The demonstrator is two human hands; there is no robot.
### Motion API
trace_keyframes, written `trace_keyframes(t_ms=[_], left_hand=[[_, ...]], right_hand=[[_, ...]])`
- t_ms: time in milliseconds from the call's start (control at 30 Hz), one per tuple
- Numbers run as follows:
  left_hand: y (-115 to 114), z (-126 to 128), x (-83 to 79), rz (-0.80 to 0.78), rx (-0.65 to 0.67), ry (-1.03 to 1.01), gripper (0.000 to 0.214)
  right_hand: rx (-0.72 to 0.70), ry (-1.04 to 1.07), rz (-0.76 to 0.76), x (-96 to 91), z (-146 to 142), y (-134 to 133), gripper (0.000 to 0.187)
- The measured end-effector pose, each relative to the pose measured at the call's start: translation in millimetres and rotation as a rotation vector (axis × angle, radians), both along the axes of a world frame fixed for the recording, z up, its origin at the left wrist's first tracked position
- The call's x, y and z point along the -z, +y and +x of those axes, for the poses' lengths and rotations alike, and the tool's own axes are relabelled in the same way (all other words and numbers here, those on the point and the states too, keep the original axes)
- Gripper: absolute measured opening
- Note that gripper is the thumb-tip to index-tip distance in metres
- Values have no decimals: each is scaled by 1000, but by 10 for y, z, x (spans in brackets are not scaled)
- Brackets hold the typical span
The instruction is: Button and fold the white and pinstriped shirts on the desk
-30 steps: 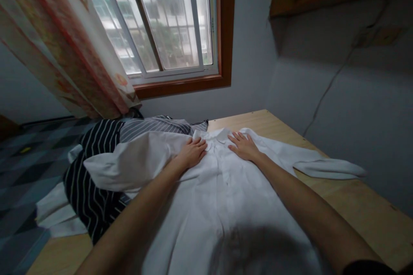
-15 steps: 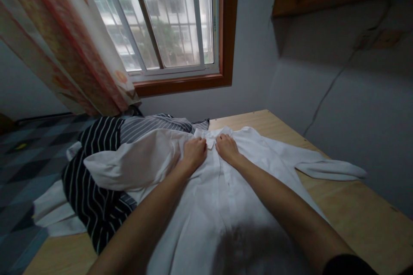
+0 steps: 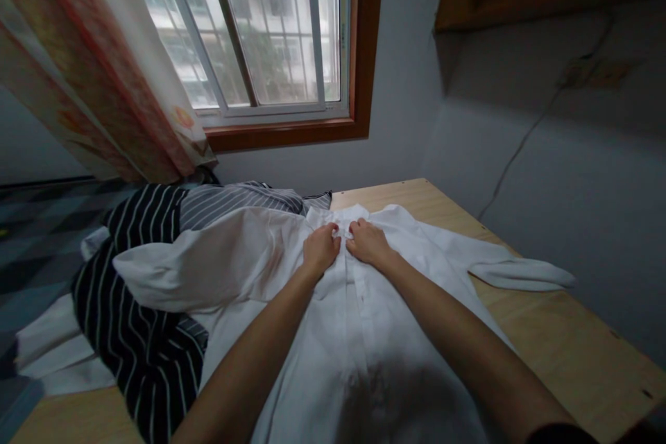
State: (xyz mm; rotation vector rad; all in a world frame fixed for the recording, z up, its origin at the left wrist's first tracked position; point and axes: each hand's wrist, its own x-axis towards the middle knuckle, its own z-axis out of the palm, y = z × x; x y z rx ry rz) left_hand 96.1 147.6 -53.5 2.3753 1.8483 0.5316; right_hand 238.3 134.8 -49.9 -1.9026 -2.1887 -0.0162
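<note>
With the two hands as the centre of the dial, a pale wooden table spreads beneath everything, bare between 3 and 4 o'clock and again, in a smaller strip, between 1 and 2. A flowered curtain hangs at 10 o'clock, and a barred window stands at 11, well apart from the hands. The white shirt lies spread on the table directly under both hands, its body running toward 6 o'clock, one sleeve out to 3 and the other between 8 and 9. That second sleeve rests over a black striped cloth, which is heaped between 8 and 9 o'clock; a grey striped cloth adjoins it between 9 and 10. The left hand and the right hand sit close together, fingers curled, each grasping fabric of the white shirt on its own side of the front opening; the fingertips are partly hidden. The collar is just beyond them at 12 o'clock, near both hands.
</note>
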Motion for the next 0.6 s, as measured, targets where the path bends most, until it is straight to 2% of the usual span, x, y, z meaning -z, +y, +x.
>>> trace_keyframes(t_ms=[100, 233, 467, 600], left_hand=[[22, -12, 65, 23, 4, -2, 27], [56, 10, 62, -1, -45, -27, 27], [59, 54, 30, 81, 30, 82, 29], [75, 48, 61, 84, 18, 52, 25]], right_hand=[[-16, -82, 59, 17, -107, -4, 24], [-52, -88, 33, 65, -132, 39, 28], [170, 434, 93, 88, -89, 206, 21], [190, 517, 120, 116, -168, 215, 18]])
